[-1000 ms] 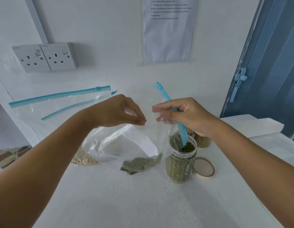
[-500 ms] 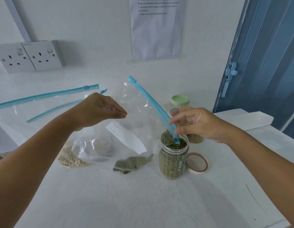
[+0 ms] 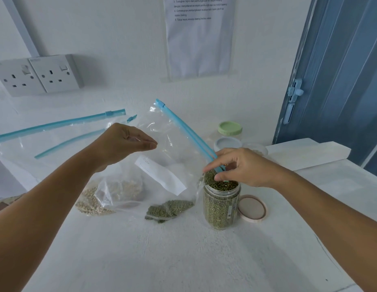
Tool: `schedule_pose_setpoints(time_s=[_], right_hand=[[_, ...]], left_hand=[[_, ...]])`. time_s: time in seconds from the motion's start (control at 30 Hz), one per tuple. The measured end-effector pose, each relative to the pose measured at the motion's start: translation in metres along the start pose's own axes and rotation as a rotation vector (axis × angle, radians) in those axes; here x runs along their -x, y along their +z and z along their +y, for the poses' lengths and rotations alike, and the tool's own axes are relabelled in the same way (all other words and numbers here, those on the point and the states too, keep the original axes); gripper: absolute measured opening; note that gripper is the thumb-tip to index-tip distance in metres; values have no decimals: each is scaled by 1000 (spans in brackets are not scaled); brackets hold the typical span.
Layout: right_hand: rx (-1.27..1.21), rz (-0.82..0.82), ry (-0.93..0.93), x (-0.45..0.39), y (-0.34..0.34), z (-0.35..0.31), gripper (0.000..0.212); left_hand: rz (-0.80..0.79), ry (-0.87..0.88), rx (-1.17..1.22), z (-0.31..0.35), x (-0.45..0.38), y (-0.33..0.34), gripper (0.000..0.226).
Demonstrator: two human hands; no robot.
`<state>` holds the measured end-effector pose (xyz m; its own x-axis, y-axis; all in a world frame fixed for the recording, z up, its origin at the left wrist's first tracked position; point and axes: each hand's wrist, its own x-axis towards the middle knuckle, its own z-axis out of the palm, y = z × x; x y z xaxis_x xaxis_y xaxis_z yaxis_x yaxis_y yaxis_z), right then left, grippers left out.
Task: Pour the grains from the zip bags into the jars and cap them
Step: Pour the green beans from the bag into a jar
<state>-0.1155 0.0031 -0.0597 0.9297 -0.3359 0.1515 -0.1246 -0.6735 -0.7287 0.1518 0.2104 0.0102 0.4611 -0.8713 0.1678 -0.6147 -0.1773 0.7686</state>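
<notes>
- While the right hand (image 3: 244, 167) hovers over the jar (image 3: 221, 205), its thumb and fingers pinch the low end of the blue zip (image 3: 187, 131) of a clear bag (image 3: 173, 157), right at the jar's mouth.
- Left hand (image 3: 124, 142) is raised beside the bag's upper left side, fingers straight and pressed together against the thumb; whether they pinch the clear film cannot be told.
- Bag hangs tilted between the hands, zip running from its high far corner down to the jar's rim; a white label (image 3: 160, 175) shows on its side.
- Green beans (image 3: 170, 209) lie bunched in the bag's bottom corner, which rests on the table (image 3: 183, 260) just left of the jar; a few more sit in the bag's mouth at the rim.
- Jar stands upright and uncapped, filled with green beans to the brim.
- Pink lid (image 3: 252, 209) lies flat on the table, touching or just beside the jar's right side.
- Second bag (image 3: 95, 199), holding pale grains, lies left of the first, partly under it; its blue zip strips stretch away to the left.
- Behind the right hand stand a jar with a green lid (image 3: 229, 128) and a white-lidded one (image 3: 227, 143).
- Wall behind carries a double socket (image 3: 38, 74) and a printed sheet (image 3: 198, 36); a blue door (image 3: 341, 70) is to the right.
</notes>
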Motion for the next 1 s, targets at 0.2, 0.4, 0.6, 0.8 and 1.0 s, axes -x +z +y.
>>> schedule_pose_setpoints(time_s=[0.2, 0.4, 0.6, 0.8, 1.0], right_hand=[[-61, 47, -37, -1, -2, -4, 47], [-3, -28, -17, 0, -5, -4, 61], [73, -29, 3, 3, -1, -6, 56], [87, -34, -19, -4, -6, -11, 60], [93, -70, -23, -8, -11, -18, 59]], left_hand=[[19, -22, -6, -4, 3, -4, 14], [52, -43, 12, -12, 5, -6, 15], [67, -66, 36, -17, 6, -6, 14], [75, -78, 46, -21, 8, -9, 15], [76, -80, 45, -27, 12, -13, 18]])
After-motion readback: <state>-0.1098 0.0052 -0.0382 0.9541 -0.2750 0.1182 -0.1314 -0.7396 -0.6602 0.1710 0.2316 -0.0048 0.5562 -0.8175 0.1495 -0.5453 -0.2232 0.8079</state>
